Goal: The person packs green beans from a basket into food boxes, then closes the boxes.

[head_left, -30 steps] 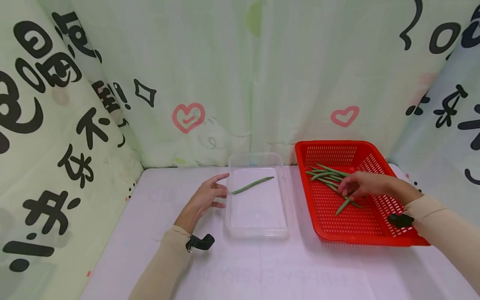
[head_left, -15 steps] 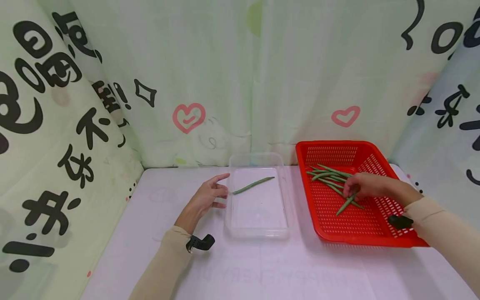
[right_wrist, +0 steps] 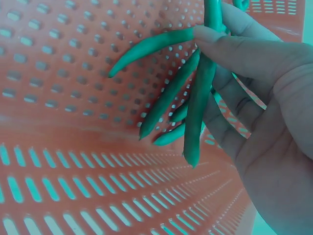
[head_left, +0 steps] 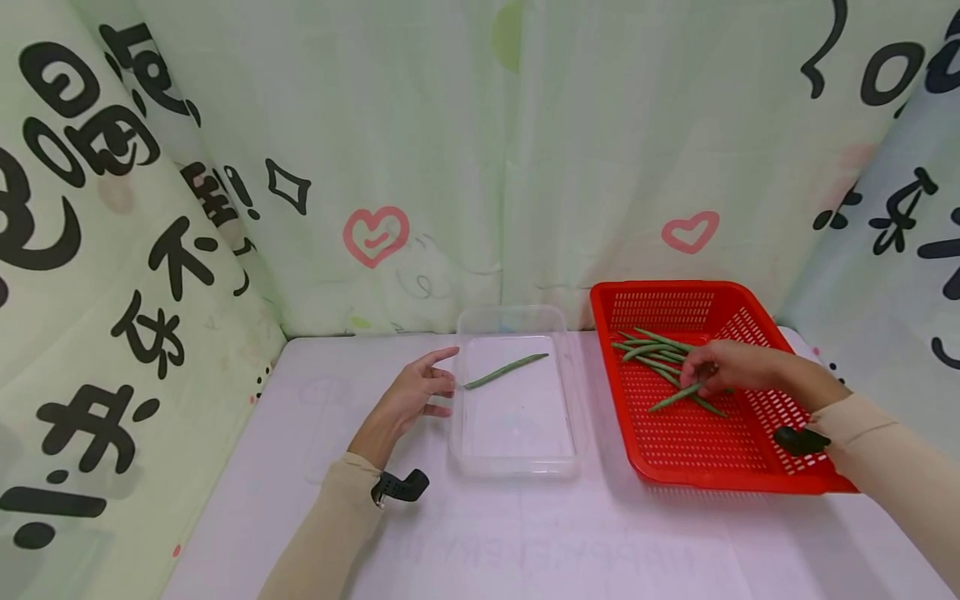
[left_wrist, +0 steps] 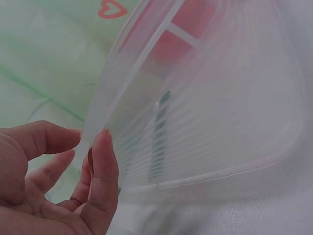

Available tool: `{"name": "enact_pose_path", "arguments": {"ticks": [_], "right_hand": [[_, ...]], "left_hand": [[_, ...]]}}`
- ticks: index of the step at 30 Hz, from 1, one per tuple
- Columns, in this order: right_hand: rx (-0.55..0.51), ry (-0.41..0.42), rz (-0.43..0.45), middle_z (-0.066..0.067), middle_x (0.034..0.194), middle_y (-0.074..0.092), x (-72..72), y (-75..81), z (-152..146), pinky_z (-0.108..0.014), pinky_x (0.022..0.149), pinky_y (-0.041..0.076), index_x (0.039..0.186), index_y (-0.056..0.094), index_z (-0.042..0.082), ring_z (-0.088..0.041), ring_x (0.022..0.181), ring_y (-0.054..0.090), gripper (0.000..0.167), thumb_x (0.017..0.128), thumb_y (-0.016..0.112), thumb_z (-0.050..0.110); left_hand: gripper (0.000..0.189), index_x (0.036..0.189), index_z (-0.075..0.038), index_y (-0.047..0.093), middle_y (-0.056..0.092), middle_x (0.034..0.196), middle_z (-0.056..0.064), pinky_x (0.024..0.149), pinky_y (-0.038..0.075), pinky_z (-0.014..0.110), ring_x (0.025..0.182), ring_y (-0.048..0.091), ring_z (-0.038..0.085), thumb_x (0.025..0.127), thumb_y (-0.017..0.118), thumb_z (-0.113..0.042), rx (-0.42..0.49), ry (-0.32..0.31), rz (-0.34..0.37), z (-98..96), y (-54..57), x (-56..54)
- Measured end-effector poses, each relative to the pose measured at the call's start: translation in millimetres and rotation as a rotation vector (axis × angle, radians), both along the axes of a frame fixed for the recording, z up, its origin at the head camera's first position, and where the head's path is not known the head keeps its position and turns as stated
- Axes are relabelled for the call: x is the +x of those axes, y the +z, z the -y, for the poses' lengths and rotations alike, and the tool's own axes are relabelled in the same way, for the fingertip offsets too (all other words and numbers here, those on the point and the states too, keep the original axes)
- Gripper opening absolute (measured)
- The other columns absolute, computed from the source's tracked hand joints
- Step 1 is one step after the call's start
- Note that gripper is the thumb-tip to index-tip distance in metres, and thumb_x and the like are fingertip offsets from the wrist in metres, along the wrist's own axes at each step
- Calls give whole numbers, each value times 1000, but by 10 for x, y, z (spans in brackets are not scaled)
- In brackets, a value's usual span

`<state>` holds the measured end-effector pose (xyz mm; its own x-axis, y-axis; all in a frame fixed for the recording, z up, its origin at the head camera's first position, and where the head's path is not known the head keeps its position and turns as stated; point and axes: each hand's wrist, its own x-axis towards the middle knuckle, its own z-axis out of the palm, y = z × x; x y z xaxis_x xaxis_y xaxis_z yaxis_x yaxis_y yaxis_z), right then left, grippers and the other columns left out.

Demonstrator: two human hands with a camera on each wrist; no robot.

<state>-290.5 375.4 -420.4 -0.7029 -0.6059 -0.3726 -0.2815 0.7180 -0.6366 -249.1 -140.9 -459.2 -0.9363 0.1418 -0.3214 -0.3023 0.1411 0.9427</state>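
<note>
My right hand (head_left: 731, 367) is inside the red basket (head_left: 637, 433), its thumb and fingers pinching a green bean (head_left: 671, 399) whose free end points left. Several more green beans (head_left: 651, 347) lie in a loose pile beside and under that hand. In the right wrist view the thumb crosses over beans (right_wrist: 171, 93), and the fingers behind are partly hidden. My left hand (head_left: 412, 392) is at the left wall of a clear plastic box (head_left: 517, 465), fingers loosely bent, thumb apart and nothing gripped. One green bean (head_left: 506, 371) lies slantwise in the box.
Box and basket stand side by side on a table with a pale cloth (head_left: 480, 533), a narrow gap between them. Behind and at both sides hangs a printed curtain (head_left: 450, 167). Each wrist wears a black strap device (head_left: 403, 486).
The pinched bean's free end has swung left and up in the basket as my right hand shifted slightly. My left hand and the box have stayed in place.
</note>
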Motion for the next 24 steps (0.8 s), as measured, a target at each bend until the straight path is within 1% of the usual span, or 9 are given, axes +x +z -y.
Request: {"name": "enact_pose_path", "arguments": {"ticks": [4, 9, 12, 16, 18, 24], "right_hand": [[-8, -15, -20, -7, 100, 68, 18, 48, 28, -24, 76, 57, 104, 72, 9, -22, 90, 61, 16, 89, 75, 5], [-28, -13, -64, -9, 101, 69, 36, 115, 64, -25, 77, 57, 105, 73, 11, -21, 92, 61, 18, 88, 76, 7], [-28, -23, -68, -10, 102, 68, 52, 139, 83, -25, 77, 57, 108, 73, 12, -20, 92, 60, 20, 88, 76, 8], [-28, -23, -69, -10, 101, 68, 72, 162, 110, -25, 77, 56, 110, 74, 11, -19, 91, 60, 21, 89, 76, 8], [-35, -20, -82, -8, 101, 68, 86, 180, 120, -25, 76, 56, 110, 74, 10, -19, 90, 60, 22, 89, 76, 9], [-75, -54, -108, -10, 102, 67, 154, 266, 129, -28, 75, 58, 113, 72, 8, -20, 90, 61, 24, 89, 76, 11]], "left_hand": [[52, 146, -31, 55, 58, 109, 11, 68, 61, 33, 107, 62, 35, 100, 61, -8, -1, -1, -5, 1, 9, 0], [52, 146, -31, 55, 58, 109, 10, 68, 61, 33, 106, 62, 34, 100, 61, -8, -3, 2, -5, 4, 13, -3], [52, 146, -31, 55, 59, 109, 10, 68, 61, 34, 107, 62, 35, 100, 61, -8, -2, 3, 0, 4, 12, -6], [52, 146, -32, 55, 59, 109, 10, 68, 61, 34, 108, 61, 35, 99, 62, -8, -4, 6, 8, 1, 12, -9], [52, 146, -31, 55, 59, 109, 10, 68, 61, 34, 108, 61, 35, 100, 62, -8, -3, 9, 10, 0, 8, -10], [52, 146, -30, 56, 59, 108, 10, 68, 61, 34, 103, 62, 32, 99, 62, -7, 2, 7, 8, 1, -15, -15]]}}
